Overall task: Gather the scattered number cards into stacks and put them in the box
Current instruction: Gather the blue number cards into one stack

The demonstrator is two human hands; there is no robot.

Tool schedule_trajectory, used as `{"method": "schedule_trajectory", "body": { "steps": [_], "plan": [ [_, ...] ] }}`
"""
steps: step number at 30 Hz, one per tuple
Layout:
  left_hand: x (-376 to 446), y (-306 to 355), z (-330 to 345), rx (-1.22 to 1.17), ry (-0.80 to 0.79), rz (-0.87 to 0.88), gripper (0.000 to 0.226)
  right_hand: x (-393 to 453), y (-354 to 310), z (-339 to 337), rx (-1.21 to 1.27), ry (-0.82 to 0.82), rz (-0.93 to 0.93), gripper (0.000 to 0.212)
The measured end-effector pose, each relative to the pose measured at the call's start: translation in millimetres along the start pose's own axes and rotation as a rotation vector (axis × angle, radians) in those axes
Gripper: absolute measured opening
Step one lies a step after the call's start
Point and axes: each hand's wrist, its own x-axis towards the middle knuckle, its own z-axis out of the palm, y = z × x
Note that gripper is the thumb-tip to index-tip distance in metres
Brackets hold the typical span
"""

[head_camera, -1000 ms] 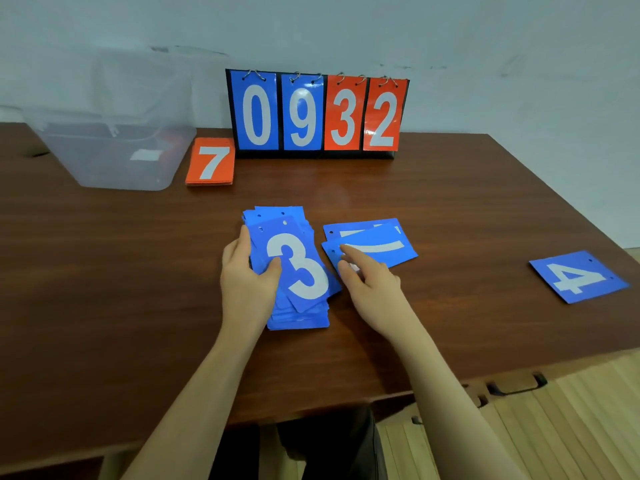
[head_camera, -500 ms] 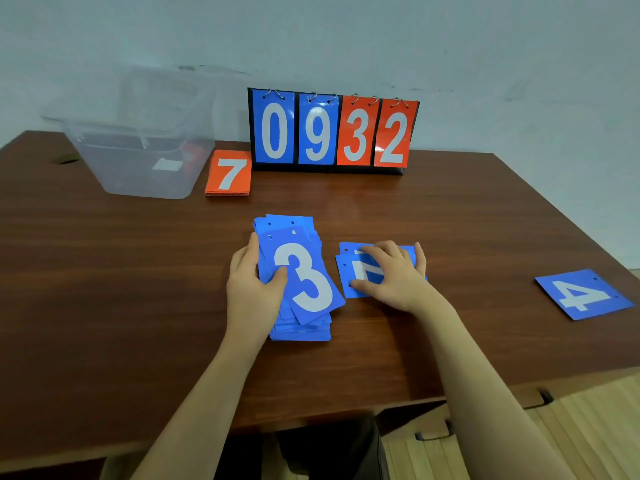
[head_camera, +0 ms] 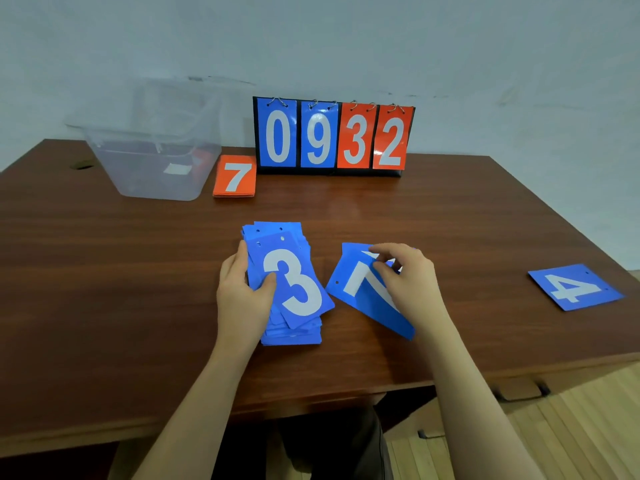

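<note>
Center frame, left hand [head_camera: 242, 299] clamps the blue stack [head_camera: 287, 292] steady, while right hand [head_camera: 405, 282] pinches the blue 7 cards [head_camera: 363, 292], probably to add on top. Box [head_camera: 156, 157] waits upper left, lone 4 [head_camera: 575, 287] far right.

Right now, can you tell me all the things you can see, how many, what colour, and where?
table: one, dark brown wood, under everything.
box: one, clear plastic, far left of the table.
orange stack: one, a 7 on top, between the box and the scoreboard.
scoreboard: one, black stand by the wall, showing blue 0 and 9, orange 3 and 2.
blue stack: one, untidy, a 3 on top, middle of the table.
blue 7 cards: more than one, count unclear, right of the blue stack.
blue 4 card: one, lying alone at the right edge.
left hand: grip on the blue stack.
right hand: pinching the blue 7 cards.
</note>
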Motion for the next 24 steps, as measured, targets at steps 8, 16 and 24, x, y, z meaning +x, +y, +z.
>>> {"method": "schedule_trajectory", "body": {
  "steps": [8, 16, 24],
  "plan": [
    [-6, 2, -9, 0.033, 0.006, 0.021, 0.059, -7, -23, -14, 0.308, 0.186, 0.164, 0.015],
    [-9, 16, -2, -0.059, -0.063, -0.013, 0.060, -14, -40, 22, 0.486, 0.172, 0.235, 0.013],
    [-9, 21, 13, -0.041, -0.106, 0.018, 0.063, -8, -48, 56, 0.499, 0.165, 0.251, 0.010]
  ]
}}
